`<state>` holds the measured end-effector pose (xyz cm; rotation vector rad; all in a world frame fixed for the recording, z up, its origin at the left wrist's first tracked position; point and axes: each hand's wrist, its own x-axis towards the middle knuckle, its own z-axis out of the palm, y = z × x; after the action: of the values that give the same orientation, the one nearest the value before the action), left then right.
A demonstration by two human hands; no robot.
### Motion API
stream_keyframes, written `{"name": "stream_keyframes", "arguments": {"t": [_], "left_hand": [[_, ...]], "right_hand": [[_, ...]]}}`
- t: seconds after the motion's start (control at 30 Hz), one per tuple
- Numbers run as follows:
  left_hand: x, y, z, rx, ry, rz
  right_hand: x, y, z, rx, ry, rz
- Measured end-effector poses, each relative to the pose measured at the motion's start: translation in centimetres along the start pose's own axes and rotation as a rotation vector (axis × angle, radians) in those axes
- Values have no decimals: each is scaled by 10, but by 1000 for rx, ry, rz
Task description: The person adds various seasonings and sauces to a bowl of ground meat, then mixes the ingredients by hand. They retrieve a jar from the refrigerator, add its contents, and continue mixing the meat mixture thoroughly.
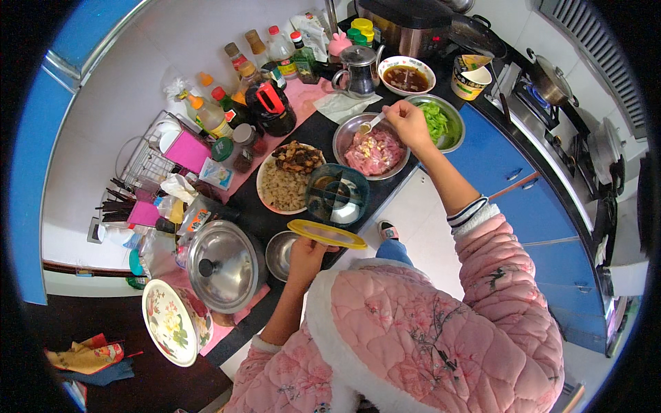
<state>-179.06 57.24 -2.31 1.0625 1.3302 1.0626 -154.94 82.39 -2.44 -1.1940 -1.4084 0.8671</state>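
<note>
A small white spoon (378, 118) is pinched in my right hand (410, 124). Its bowl carries a yellowish-brown seasoning and hangs over sliced raw meat (367, 159). The meat fills a stainless-steel bowl (342, 135) and has pale yellowish bits on top. My left hand (303, 260) grips a round yellow-rimmed lid (327, 234) by its edge, tilted above the counter. Just beyond the lid stands a dark, clear-walled seasoning box (362, 199) with several compartments, one containing white powder. Beside it, a plate holds pale diced food (281, 190) and dark browned pieces (298, 156).
Chopped green vegetable (433, 123) and a bowl of brown liquid (406, 78) are at the far right. Bottles (214, 118) line the wall. A lidded steel pot (222, 266), small metal bowl (279, 258) and floral basin (170, 322) stand left. A pot (550, 77) sits over a lit burner.
</note>
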Motion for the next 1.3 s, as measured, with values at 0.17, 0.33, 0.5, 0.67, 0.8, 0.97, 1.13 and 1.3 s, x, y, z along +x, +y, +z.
{"name": "stream_keyframes", "arguments": {"t": [0.17,0.33,0.5,0.67,0.8,0.97,1.13,1.3], "left_hand": [[2,-7,0,-43,-22,15],[6,-16,-3,-104,-57,40],[7,-8,3,-72,-58,-4],[6,-7,7,-89,-53,24],[4,0,9,-74,-47,20],[14,-5,3,-26,-88,57],[35,12,11,-130,-125,62],[63,23,16,-190,-77,64]], "right_hand": [[-21,-1,-21,-116,-86,5],[-24,3,-41,-261,-81,-51],[-7,-13,-37,-442,58,-208],[-12,-21,-30,-583,-11,-455],[-33,-29,-39,-584,-14,-452],[-81,-75,-40,-231,-12,-371],[-98,-84,-27,-383,-216,-631],[-86,-90,-16,-719,-277,-692]]}}
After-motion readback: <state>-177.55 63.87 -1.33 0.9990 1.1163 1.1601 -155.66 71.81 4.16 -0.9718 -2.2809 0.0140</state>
